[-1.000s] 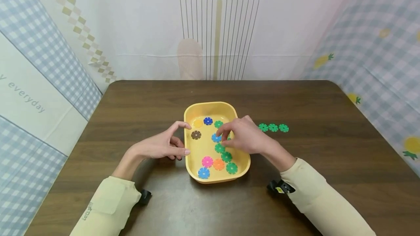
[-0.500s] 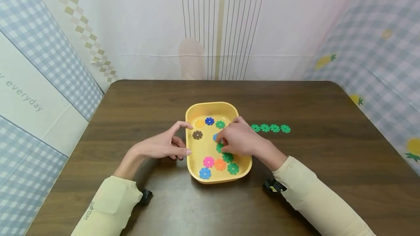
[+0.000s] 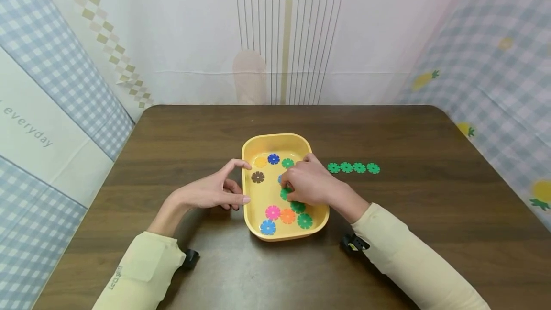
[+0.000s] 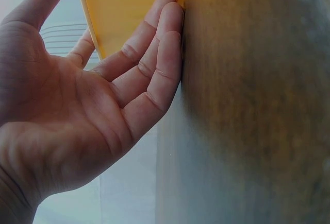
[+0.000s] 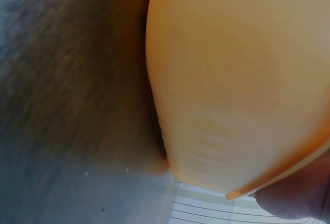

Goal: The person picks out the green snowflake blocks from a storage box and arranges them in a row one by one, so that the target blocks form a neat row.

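A yellow plastic bin (image 3: 262, 236) holds several flower-shaped notched discs. My left hand (image 3: 215, 190) holds its left side, with thumb and index tips over the rim and the other fingers outside against the wall (image 4: 129, 13). My right hand (image 3: 312, 181) reaches over the right rim. Its thumb and index finger are curled down at a green disc (image 3: 284, 194), pinching it at the bin floor. A blue disc (image 3: 280, 179) is partly covered by that hand. Other green discs (image 3: 297, 206) lie just below the thumb. In the right wrist view the bin's outer wall (image 5: 232, 80) fills much of the picture.
A row of several green discs (image 3: 346, 167) lies on the dark wooden table (image 3: 387, 138), right of the bin. Inside the bin are brown (image 3: 258, 177), dark blue (image 3: 273, 159), pink (image 3: 272, 213) and orange (image 3: 287, 215) discs. A patterned cloth (image 3: 193, 37) hangs behind the table.
My right hand has moved slightly left and lower in the bin, its fingers closing in at the green disc. More of the green row on the table shows. The left hand stays put.
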Demonstrator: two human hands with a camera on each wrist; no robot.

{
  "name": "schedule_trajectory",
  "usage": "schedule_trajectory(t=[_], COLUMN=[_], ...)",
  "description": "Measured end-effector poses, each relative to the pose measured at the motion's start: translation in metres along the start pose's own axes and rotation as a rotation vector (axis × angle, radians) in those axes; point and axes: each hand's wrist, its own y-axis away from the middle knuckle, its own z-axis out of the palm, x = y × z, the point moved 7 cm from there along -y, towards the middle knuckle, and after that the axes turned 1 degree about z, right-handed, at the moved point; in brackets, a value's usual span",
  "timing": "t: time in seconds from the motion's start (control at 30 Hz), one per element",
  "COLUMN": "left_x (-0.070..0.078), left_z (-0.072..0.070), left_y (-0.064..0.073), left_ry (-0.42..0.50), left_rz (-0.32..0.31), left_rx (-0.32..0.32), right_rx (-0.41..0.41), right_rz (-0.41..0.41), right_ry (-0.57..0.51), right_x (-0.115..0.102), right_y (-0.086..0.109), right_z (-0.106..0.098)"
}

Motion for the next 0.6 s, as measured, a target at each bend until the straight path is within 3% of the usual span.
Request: schedule_trajectory(t=[0.6], left_x=[0.0012], left_z=[0.0004], left_y=[0.0014], left_ry=[0.016], left_rz=[0.012], left_rx=[-0.008], right_rx=[-0.069], right_rz=[0.059], right_ry=[0.007], right_x=[-0.0035], right_y=[-0.005], right_z=[0.0001])
